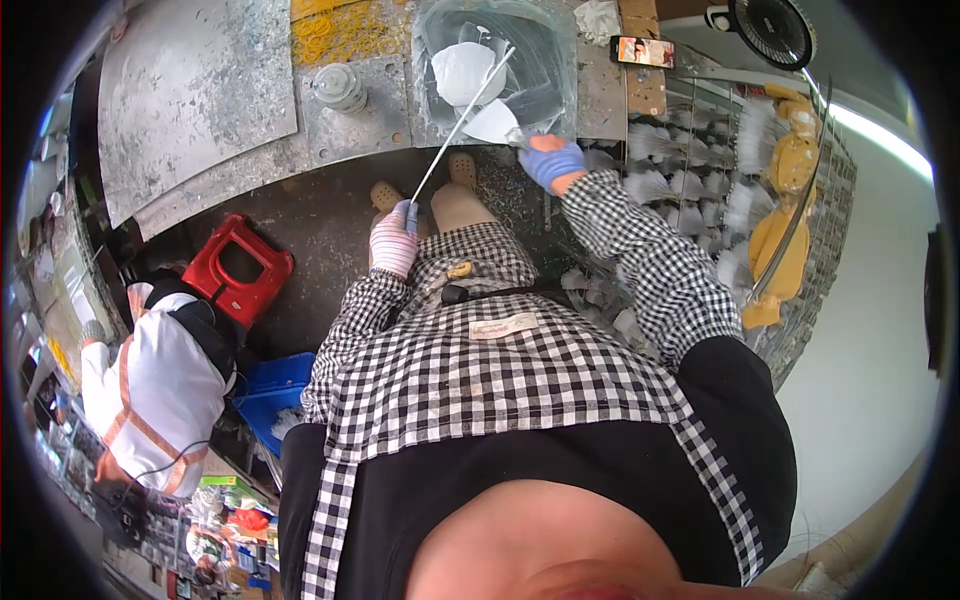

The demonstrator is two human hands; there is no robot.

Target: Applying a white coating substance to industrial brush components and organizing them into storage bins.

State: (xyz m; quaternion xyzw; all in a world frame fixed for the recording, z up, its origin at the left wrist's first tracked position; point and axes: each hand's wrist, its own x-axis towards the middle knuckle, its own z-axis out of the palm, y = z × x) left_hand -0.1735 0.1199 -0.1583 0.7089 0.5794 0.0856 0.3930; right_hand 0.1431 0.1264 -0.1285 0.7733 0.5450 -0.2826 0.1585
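My left hand (393, 243), in a striped glove, is closed around the lower end of a thin white rod (446, 142). The rod slants up and to the right over a glassy, smeared plate (556, 85) on the bench. My right hand (553, 165), partly covered in blue, grips the handle of a putty knife (494, 122). Its broad, pale blade lies over the plate's near edge, close to the rod; whether they touch I cannot tell. A mound of white paste (462, 72) sits on the plate beyond the blade.
A glass jar (339, 88) and a metal sheet (200, 100) lie left of the plate; yellow rubber bands (335, 35) are behind. A phone (643, 52) and fan (770, 30) are at right, above racks of white tufts (650, 185). A red stool (238, 268) and a co-worker (160, 390) are left.
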